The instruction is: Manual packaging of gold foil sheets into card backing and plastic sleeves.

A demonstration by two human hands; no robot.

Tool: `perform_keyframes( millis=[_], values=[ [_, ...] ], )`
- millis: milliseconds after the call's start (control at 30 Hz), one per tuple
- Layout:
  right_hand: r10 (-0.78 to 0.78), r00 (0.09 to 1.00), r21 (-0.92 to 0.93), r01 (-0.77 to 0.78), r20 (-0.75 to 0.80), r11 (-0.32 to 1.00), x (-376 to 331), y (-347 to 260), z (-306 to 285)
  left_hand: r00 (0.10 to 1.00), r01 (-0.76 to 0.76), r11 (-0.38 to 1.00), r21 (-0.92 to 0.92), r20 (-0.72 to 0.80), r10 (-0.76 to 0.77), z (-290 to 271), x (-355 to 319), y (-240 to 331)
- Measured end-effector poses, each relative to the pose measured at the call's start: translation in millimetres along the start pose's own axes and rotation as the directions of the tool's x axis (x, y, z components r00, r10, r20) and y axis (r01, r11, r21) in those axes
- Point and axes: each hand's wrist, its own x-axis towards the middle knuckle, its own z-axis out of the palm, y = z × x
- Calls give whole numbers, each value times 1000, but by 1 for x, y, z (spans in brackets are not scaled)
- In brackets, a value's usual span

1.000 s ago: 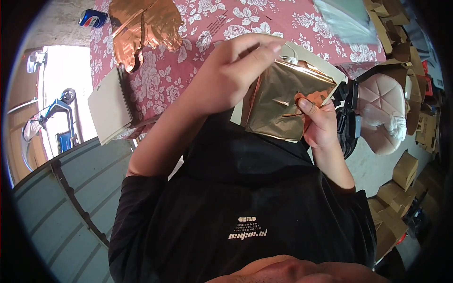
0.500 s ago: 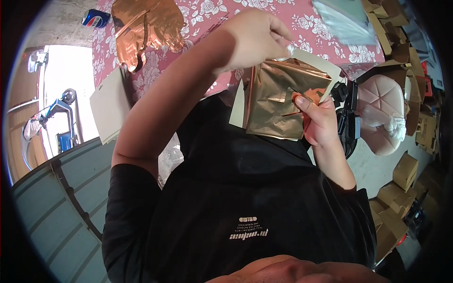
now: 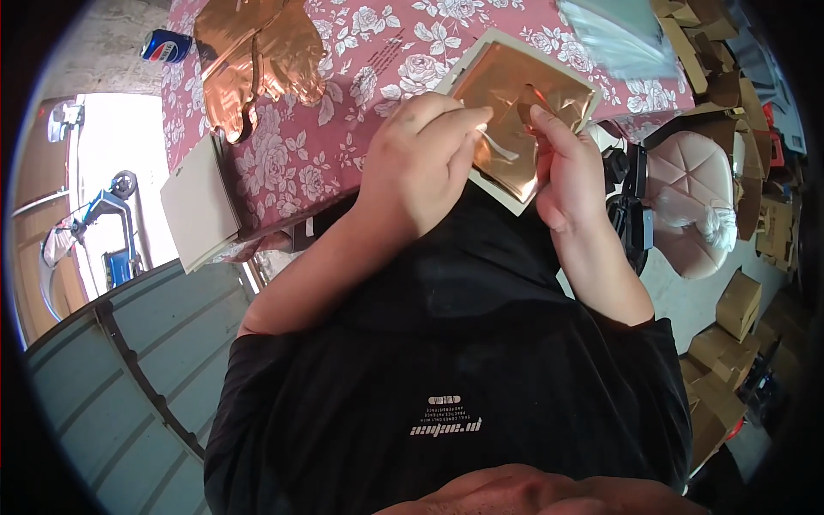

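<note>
Copper foil (image 3: 502, 81), already folded flat on pale card (image 3: 464, 70) by our tabletop's (image 3: 360, 43) near edge, sits clamped in our right hand (image 3: 575, 176), our left hand (image 3: 418, 159) pinching a white strip (image 3: 501, 151) not wrapped round it.

"What surface do we have?"
"A table (image 3: 283, 176) under a pink, white-flowered cloth (image 3: 342, 77)."
"What do we see lying on it?"
"Creased copper-coloured foil (image 3: 253, 60) far left, clear plastic (image 3: 620, 41) far right, and a stack of pale card (image 3: 196, 206) jutting past our near left corner."
"And the blue can (image 3: 166, 46)?"
"By the left edge; we can't tell what it rests on."
</note>
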Motion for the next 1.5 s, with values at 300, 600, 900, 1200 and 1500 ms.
perform_keyframes(
  millis=[300, 600, 900, 1200, 1500],
  values=[
    [-248, 968, -162, 241, -25, 957, -8, 17, -2, 995, 31, 978, 206, 85, -50, 17, 3, -39],
    [-575, 813, -777, 418, 89, 471, 9, -8, -40, 999, 11, 987, 159, -48, -3, 21, 7, -32],
    [55, 969, -32, -49, 241, 998, -55, 5, -65, 955, -163, 982, -95, 233, 181, 31, 1, 26],
    [-72, 997, -7, 72, -10, 997, -32, 1, -102, 954, -158, 964, 215, 287, 93, 35, 2, 17],
    [-170, 985, -176, 167, -3, 970, -25, 9, -99, 924, -114, 952, 285, 382, -3, 43, -3, 8]
  ],
)
